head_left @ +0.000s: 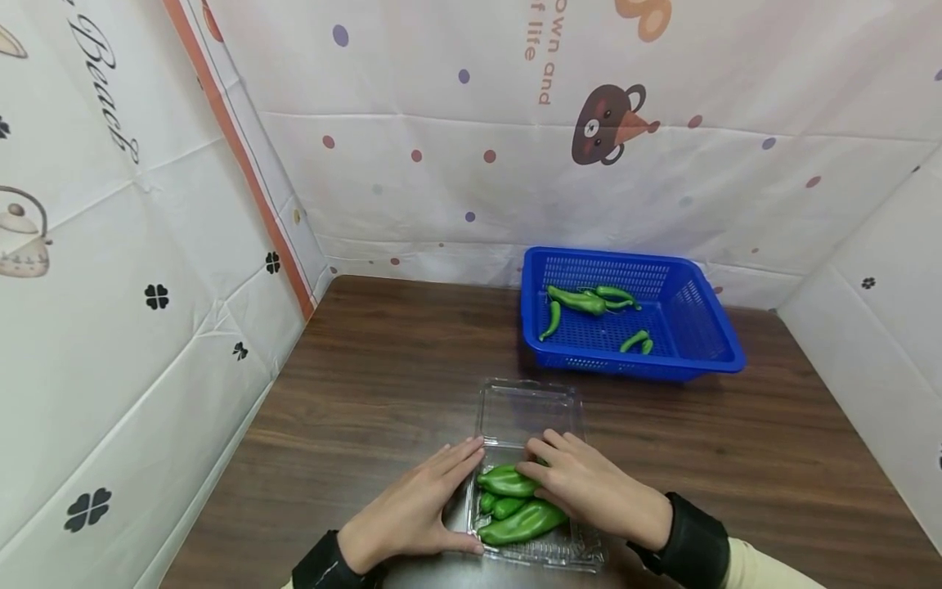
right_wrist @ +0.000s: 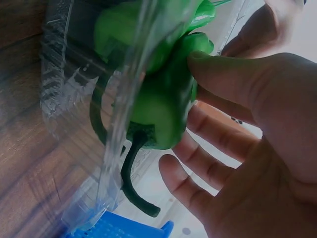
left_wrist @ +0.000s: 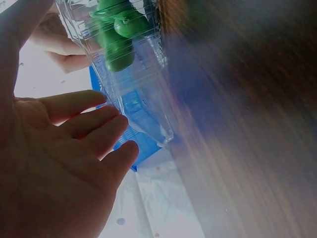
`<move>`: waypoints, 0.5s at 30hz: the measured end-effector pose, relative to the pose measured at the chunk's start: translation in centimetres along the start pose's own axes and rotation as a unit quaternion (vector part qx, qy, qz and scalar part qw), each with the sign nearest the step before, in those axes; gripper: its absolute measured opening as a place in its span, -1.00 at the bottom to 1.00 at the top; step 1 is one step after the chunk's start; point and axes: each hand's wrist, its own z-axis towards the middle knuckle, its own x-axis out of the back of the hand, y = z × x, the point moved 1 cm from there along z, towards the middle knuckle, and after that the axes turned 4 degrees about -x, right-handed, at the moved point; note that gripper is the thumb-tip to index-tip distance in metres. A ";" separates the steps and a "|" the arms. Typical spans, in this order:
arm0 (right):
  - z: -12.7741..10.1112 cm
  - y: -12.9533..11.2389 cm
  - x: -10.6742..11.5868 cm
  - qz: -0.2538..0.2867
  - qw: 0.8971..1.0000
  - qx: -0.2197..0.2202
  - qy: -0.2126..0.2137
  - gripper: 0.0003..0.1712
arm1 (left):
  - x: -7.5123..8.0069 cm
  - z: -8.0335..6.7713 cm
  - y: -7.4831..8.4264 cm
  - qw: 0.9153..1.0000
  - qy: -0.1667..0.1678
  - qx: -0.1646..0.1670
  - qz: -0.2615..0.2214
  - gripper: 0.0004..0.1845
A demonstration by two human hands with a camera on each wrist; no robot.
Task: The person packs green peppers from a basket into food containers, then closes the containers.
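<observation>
A clear plastic clamshell box point(head_left: 543, 552) lies with its lid point(head_left: 528, 409) folded back, away from me. In it are several green peppers point(head_left: 524, 523), large and small. My right hand point(head_left: 577, 483) holds the upper large green pepper point(right_wrist: 161, 111), thumb on its near side and forefinger behind it; the other fingers are loosely spread. From that pepper a long curved stem point(right_wrist: 130, 181) hangs past the box edge. My left hand point(head_left: 412, 507) is spread along the box's left side, fingertips right at the rim and thumb by the near corner.
A blue plastic basket point(head_left: 706, 360) stands on the wooden table point(head_left: 383, 368) beyond the box, with several green peppers point(head_left: 581, 301) inside. Printed white sheeting point(head_left: 441, 188) walls the table at the back and both sides.
</observation>
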 end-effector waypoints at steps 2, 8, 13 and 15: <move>-0.1 0.0 0.0 0.001 1.000 -0.001 0.001 -0.64 | 0.0 0.0 0.0 1.000 0.004 -0.003 0.000 0.17; -0.2 0.1 -0.1 0.012 1.000 -0.005 -0.007 -0.65 | 0.1 -0.1 0.0 1.000 0.011 -0.012 -0.002 0.16; -0.1 0.3 0.0 0.016 1.000 -0.001 -0.010 -0.63 | 0.1 -0.1 0.0 1.000 0.004 -0.012 -0.001 0.15; -0.2 0.4 0.0 0.020 1.000 0.004 -0.003 -0.62 | 0.1 -0.1 0.0 1.000 0.002 -0.013 -0.001 0.14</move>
